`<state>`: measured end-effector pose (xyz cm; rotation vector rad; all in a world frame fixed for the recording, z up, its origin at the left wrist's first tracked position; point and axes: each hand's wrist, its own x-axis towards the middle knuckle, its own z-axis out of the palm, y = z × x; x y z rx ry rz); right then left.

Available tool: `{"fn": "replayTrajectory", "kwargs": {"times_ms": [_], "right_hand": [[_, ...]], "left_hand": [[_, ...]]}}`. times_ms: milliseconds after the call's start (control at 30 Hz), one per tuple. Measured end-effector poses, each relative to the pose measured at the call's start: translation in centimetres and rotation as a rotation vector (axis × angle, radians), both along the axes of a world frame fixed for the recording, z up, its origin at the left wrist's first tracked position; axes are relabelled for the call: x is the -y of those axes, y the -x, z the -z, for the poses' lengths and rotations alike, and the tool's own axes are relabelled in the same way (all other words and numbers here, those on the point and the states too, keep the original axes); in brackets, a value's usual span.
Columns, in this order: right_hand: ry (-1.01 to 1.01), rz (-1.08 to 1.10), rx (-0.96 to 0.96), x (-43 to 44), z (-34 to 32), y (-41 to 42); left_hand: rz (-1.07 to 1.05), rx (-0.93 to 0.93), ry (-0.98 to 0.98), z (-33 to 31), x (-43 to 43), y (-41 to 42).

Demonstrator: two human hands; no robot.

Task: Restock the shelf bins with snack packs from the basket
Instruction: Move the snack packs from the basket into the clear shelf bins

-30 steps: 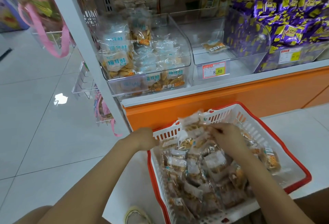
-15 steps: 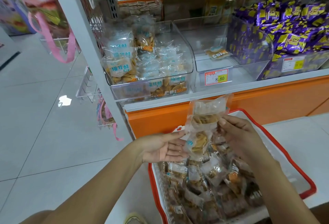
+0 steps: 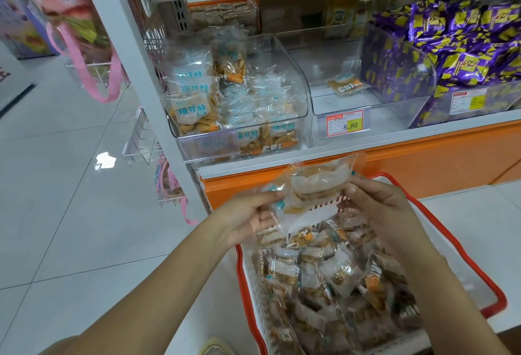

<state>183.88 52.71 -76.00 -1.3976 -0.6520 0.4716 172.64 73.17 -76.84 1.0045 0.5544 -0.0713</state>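
Step in hand: the pack is up out of the basket, not in a bin yet. L hand (image 3: 251, 215) & R hand (image 3: 376, 205) each pinch an end of a clear snack pack (image 3: 315, 182), just above the red basket (image 3: 479, 278). Next, prob.: lift it up & drop it in the almost bare middle bin (image 3: 324, 67).

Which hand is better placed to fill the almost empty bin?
Right, probably: the right hand pinches the pack below the almost empty bin; the left hand is under the fuller bin.
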Motion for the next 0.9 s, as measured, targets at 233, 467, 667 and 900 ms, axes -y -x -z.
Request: {"fn": "replayTrajectory", "kwargs": {"times_ms": [233, 467, 667, 900], "right_hand": [[0.088, 0.165, 0.319, 0.9, -1.6, -0.5], [0.18, 0.657, 0.846, -0.4, -0.7, 0.9], [0.123, 0.553, 1.16, -3.7, 2.9, 3.8], [0.094, 0.399, 1.113, -4.5, 4.2, 4.2]], "left_hand": [[-0.213, -0.02, -0.355, 0.4, -0.9, -0.2], [-0.115, -0.163, -0.426, -0.3, 0.5, -0.3], [-0.003, -0.099, -0.175, -0.6, 2.7, -0.2], [-0.023, 0.012, 0.006, -1.5, 2.4, 0.1]]}}
